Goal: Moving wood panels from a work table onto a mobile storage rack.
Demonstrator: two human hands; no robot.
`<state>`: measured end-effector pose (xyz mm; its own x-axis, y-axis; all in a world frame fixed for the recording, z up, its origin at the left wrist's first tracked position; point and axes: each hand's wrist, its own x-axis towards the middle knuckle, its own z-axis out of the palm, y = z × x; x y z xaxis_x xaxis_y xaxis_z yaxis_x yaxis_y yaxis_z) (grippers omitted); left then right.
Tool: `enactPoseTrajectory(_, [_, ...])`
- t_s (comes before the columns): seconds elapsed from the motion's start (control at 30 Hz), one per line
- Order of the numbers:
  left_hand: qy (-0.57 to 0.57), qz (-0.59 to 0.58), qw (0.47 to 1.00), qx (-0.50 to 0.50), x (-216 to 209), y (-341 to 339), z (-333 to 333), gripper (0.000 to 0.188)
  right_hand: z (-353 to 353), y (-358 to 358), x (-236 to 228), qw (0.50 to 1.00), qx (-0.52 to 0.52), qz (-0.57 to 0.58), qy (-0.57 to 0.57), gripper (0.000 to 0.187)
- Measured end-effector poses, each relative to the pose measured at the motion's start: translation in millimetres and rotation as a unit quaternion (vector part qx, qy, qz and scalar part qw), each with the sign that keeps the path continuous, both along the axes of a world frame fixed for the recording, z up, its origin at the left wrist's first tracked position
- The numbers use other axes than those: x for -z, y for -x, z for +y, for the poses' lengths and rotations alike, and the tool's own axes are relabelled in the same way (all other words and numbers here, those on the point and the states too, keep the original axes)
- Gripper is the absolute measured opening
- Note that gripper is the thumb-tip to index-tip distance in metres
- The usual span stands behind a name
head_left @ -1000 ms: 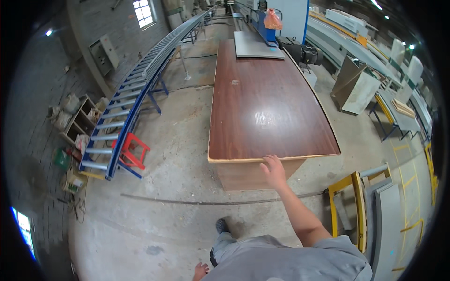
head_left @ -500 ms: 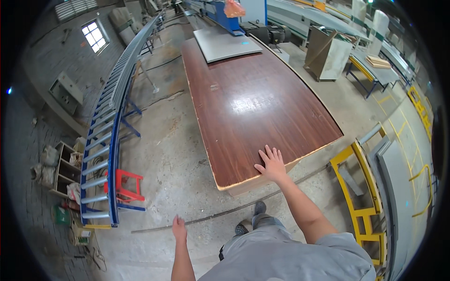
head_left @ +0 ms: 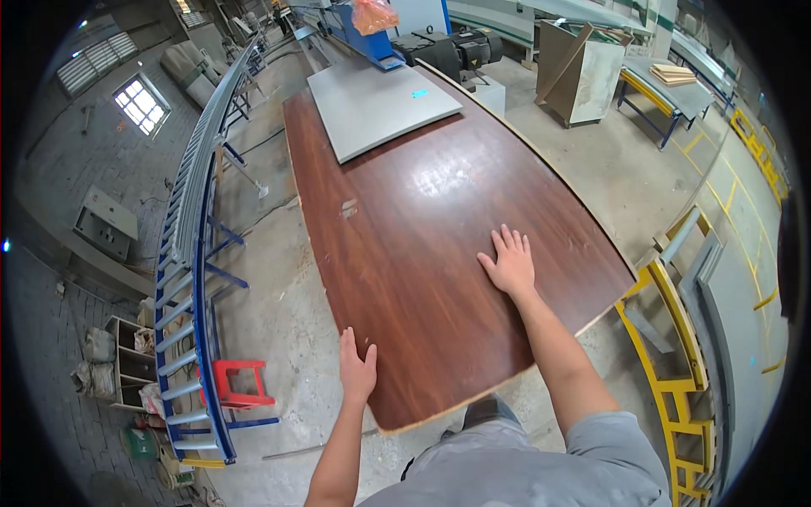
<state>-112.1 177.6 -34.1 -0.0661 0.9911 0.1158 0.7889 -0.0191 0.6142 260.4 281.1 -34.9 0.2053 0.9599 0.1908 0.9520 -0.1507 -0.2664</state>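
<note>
Grey cloth from the person's shirt (head_left: 528,465) fills the bottom of the view. Just past it is a big brown board (head_left: 422,296) with wood lines on its shiny top. It reaches from right by the person's body toward the machines. The left hand (head_left: 358,372) is at the board's left edge, near the close corner. Its fingers are straight and its thumb sticks out. I cannot tell how hard it touches. The right hand (head_left: 514,269) lies on top, farther in, with its fingers spread apart. It is not pinching anything.

Half a second ago, the left hand was out over the floor. Now it has come to the board, and the right hand is farther from the near edge. So it looks like both hands are ready at the board, one on each side.

Off to the left, a red stool (head_left: 241,384) is beside a blue track with rollers (head_left: 179,334). To the right is a yellow frame (head_left: 676,387). At the board's far end lies a flat grey panel (head_left: 380,114). Past that are dark motors (head_left: 431,51) and an orange bag (head_left: 376,15) on a blue machine (head_left: 355,40). Far to the left, light comes through a window (head_left: 141,105).
</note>
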Motion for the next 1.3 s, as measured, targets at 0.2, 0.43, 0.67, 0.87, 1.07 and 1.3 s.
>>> enactPoseTrajectory(0.2, [-0.023, 0.090, 0.994, -0.051, 18, -51, 170, 0.062, 150, -73, 11, 0.999, 0.023, 0.006, -0.023, 0.077])
enactPoseTrajectory(0.43, [-0.046, 0.071, 0.988, -0.130, 8, -87, 370, 0.071, 320, -115, 12, 0.997, 0.012, 0.040, -0.060, 0.082])
enactPoseTrajectory(0.67, [0.019, 0.067, 0.986, -0.154, 15, -90, 440, 0.070, 385, -132, 11, 0.995, 0.027, 0.077, -0.061, 0.076])
enactPoseTrajectory(0.87, [0.031, 0.142, 0.982, -0.120, 27, -85, 441, 0.067, 378, -137, 12, 0.992, -0.005, 0.110, -0.069, 0.065])
enactPoseTrajectory(1.07, [0.037, 0.118, 0.986, -0.108, 37, -73, 428, 0.063, 345, -135, 12, 0.986, -0.005, 0.147, -0.078, 0.059])
enactPoseTrajectory(1.3, [0.054, 0.037, 0.995, -0.076, 34, -58, 316, 0.065, 221, -115, 5, 0.971, 0.013, 0.208, -0.121, 0.054])
